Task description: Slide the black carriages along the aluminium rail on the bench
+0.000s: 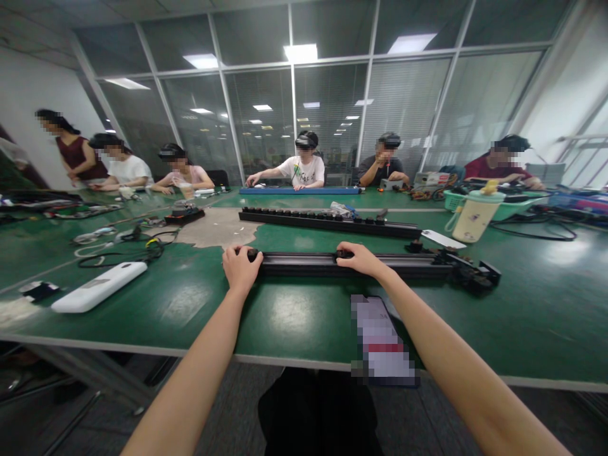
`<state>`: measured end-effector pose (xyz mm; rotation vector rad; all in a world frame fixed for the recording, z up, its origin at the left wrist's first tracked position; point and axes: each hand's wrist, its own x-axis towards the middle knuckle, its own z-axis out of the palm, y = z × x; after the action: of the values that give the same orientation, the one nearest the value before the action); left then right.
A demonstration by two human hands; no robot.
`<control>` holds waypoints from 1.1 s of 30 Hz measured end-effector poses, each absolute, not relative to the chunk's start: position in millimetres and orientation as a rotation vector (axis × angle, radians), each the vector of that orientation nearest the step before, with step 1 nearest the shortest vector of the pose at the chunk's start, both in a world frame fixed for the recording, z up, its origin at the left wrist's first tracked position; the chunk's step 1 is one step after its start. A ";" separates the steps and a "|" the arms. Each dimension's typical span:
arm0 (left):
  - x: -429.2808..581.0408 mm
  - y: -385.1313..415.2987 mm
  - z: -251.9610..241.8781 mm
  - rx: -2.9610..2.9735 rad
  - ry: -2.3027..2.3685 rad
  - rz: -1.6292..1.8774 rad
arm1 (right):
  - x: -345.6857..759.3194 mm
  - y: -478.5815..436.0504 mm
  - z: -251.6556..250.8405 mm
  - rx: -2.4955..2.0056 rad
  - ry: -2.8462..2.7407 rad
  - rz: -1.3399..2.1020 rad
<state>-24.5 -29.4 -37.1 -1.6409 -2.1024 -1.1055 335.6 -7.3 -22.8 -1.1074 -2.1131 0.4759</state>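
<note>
A long black metal rail [299, 262] with a grooved top lies across the green table in front of me. At its left end my left hand [241, 267] is closed, thumb and fingers curled round the end where a small dark piece [253, 254] shows. Farther right along the rail, my right hand [361, 258] pinches a small black block [341, 254] seated on the groove; its fingers partly hide it. A black bracket assembly [475, 273] sits at the rail's right end. Behind lies a second black rail [323, 221] carrying a row of several small black blocks.
A phone [382, 339] lies near the table's front edge, beneath my right forearm. To the left are a white power bank [99, 288] and tangled cables [137, 247]. At right stand a cream cup [475, 215] and a green basket [522, 204]. Several people sit across the table.
</note>
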 end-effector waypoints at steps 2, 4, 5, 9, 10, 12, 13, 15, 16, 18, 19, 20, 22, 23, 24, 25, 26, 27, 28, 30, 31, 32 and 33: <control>-24.5 -29.4 -37.2 -1.643 -2.104 -1.099 | 335.5 -6.9 -23.3 -1.108 -2.109 0.468; -24.4 -29.1 -37.4 -1.639 -2.106 -1.092 | 335.7 -6.0 -24.2 -1.102 -2.109 0.464; -24.4 -29.0 -37.5 -1.636 -2.108 -1.088 | 335.9 -5.7 -24.5 -1.098 -2.110 0.464; -24.6 -28.1 -37.9 -1.630 -2.109 -1.087 | 336.6 -5.8 -24.7 -1.083 -2.112 0.472; -24.6 -28.0 -37.9 -1.630 -2.107 -1.089 | 336.7 -6.3 -24.4 -1.081 -2.111 0.475; -24.6 -28.0 -37.8 -1.633 -2.106 -1.095 | 336.7 -7.1 -23.6 -1.078 -2.109 0.485; -24.5 -28.1 -37.6 -1.634 -2.106 -1.098 | 336.7 -7.4 -23.3 -1.079 -2.109 0.489; -24.4 -28.3 -37.4 -1.634 -2.104 -1.103 | 336.7 -7.5 -23.0 -1.081 -2.112 0.495; -24.3 -28.3 -37.3 -1.633 -2.103 -1.103 | 336.8 -7.4 -23.0 -1.082 -2.115 0.497; -24.4 -28.4 -37.4 -1.631 -2.103 -1.102 | 337.1 -6.8 -23.2 -1.083 -2.119 0.497; -24.5 -28.3 -37.5 -1.632 -2.102 -1.101 | 337.2 -6.4 -23.3 -1.082 -2.121 0.498; -24.6 -28.2 -37.6 -1.632 -2.100 -1.099 | 337.4 -6.2 -23.5 -1.080 -2.123 0.498; -25.0 -27.9 -38.1 -1.632 -2.094 -1.098 | 337.6 -5.9 -23.5 -1.078 -2.126 0.496; -25.2 -27.7 -38.3 -1.633 -2.092 -1.097 | 337.6 -5.8 -23.5 -1.080 -2.128 0.495; -25.4 -27.5 -38.5 -1.633 -2.090 -1.096 | 337.7 -5.8 -23.4 -1.083 -2.129 0.492; -25.6 -27.2 -38.8 -1.632 -2.090 -1.096 | 337.6 -5.8 -23.4 -1.088 -2.129 0.487; -25.8 -27.0 -39.0 -1.632 -2.090 -1.096 | 337.6 -5.7 -23.3 -1.091 -2.131 0.483; -26.0 -26.7 -39.2 -1.633 -2.090 -1.097 | 337.6 -5.7 -23.2 -1.093 -2.133 0.478; -26.2 -26.4 -39.4 -1.634 -2.090 -1.098 | 337.7 -5.6 -23.2 -1.093 -2.136 0.475; -26.5 -25.9 -39.7 -1.636 -2.086 -1.099 | 337.7 -5.3 -23.4 -1.089 -2.141 0.472; -26.6 -25.7 -39.8 -1.636 -2.085 -1.100 | 337.7 -5.1 -23.6 -1.085 -2.143 0.472; -26.6 -25.6 -40.0 -1.634 -2.085 -1.100 | 337.7 -4.8 -23.8 -1.084 -2.144 0.472; -26.6 -25.5 -40.0 -1.634 -2.084 -1.100 | 337.6 -4.6 -24.1 -1.085 -2.143 0.470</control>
<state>-26.6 -25.5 -40.0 -1.6336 -2.0842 -1.0996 337.6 -4.6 -24.1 -1.0848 -2.1433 0.4704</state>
